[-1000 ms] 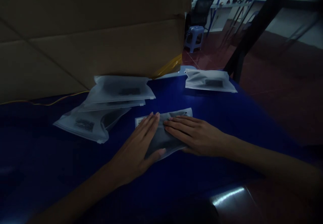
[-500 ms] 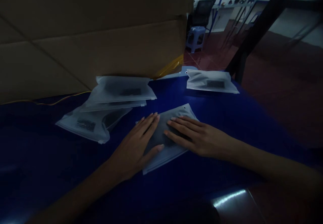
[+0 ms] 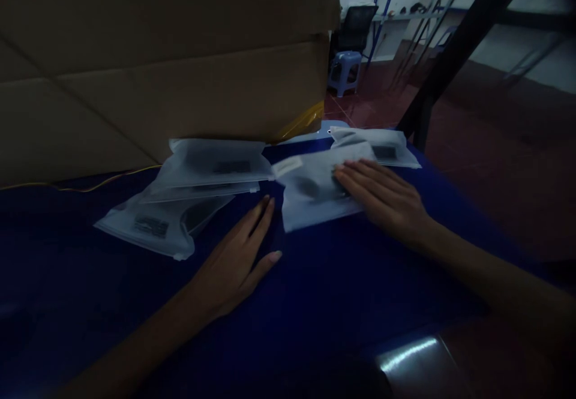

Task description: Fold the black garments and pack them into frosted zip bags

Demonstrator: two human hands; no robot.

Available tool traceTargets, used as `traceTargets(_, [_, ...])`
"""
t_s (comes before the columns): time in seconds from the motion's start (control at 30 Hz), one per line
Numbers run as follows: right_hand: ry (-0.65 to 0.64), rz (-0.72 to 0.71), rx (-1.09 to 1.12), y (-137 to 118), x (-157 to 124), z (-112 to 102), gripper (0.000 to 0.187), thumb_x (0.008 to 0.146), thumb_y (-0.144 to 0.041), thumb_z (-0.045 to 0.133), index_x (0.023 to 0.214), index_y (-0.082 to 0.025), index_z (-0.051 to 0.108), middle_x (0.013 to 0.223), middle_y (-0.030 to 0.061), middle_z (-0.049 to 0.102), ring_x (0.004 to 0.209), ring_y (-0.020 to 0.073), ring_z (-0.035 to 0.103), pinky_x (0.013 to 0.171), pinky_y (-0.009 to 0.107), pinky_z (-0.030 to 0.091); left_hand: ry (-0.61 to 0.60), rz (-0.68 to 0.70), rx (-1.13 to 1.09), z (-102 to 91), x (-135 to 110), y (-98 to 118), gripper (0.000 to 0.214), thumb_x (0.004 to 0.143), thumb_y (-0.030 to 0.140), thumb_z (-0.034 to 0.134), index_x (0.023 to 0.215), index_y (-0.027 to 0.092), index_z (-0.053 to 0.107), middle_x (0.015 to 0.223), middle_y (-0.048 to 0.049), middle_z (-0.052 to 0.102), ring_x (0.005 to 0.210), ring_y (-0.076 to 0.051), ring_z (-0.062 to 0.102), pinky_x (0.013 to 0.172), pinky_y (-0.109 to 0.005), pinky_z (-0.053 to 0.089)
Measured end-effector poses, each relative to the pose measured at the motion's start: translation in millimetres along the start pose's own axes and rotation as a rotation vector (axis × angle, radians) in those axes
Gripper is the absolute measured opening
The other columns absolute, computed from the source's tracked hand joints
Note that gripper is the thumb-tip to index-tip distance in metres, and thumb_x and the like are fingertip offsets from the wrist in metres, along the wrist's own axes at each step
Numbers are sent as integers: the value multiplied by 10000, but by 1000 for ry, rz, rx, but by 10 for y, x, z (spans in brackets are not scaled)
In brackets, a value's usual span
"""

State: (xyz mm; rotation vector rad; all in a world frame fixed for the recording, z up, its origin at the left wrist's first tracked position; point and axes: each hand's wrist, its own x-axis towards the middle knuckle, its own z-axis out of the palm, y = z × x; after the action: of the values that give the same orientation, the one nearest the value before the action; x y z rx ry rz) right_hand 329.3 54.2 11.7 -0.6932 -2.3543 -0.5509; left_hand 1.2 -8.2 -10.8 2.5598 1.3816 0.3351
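1. A frosted zip bag (image 3: 310, 192) is being pinned to the blue surface (image 3: 315, 309) by the right hand (image 3: 382, 198), fingers together and flat, not clamped.
2. The left hand (image 3: 231, 258) is being rested just beside the bag, fingers together, not touching it.

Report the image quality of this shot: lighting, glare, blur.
Head view: dim overall, with the blue table sinking into dark at lower left; a glare streak shows at the bottom edge; the right hand and the plastic bag under it look slightly soft.
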Motion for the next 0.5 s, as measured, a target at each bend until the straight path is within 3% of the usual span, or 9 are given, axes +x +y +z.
traceTargets(0.13, [90,230,-129,407,-87,71,572,1035,-40,375,1569,-239,432,1475,80,613,1396,240,564,1176,513,485,-63,48,49,-2,14,19,729,1085,560,369,1678,278,51,1746,-118,131,1593,-349,207,1230,-596,356])
traceTargets(0.23, [-10,441,-187,698,-162,137,545,1035,-86,316,1526,-236,499,1494,68,601,1443,250,512,1228,544,397,-84,50,72,0,17,28,682,1085,558,377,1671,323,121,1752,-90,103,1598,-363,176,1227,-617,350])
traceTargets(0.33, [-141,500,-194,863,-236,202,530,964,-65,392,1465,-137,549,1467,121,625,1468,298,475,1249,567,327,-85,52,100,13,9,19,668,1083,556,385,1667,342,142,1756,-85,67,1600,-367,165,1219,-622,359])
traceTargets(0.43, [-203,525,-196,902,-299,258,569,894,-26,418,1436,-124,556,1433,157,643,1422,348,513,1216,624,318,-69,65,124,35,-1,4,661,1086,542,387,1666,348,136,1758,-86,52,1603,-358,159,1220,-618,359])
traceTargets(0.5, [-242,546,-204,901,-326,281,602,889,-24,404,1475,-122,506,1487,181,590,1449,372,469,1214,656,274,-64,71,133,48,-4,-3,660,1088,536,388,1666,347,135,1758,-89,52,1603,-357,158,1217,-619,363])
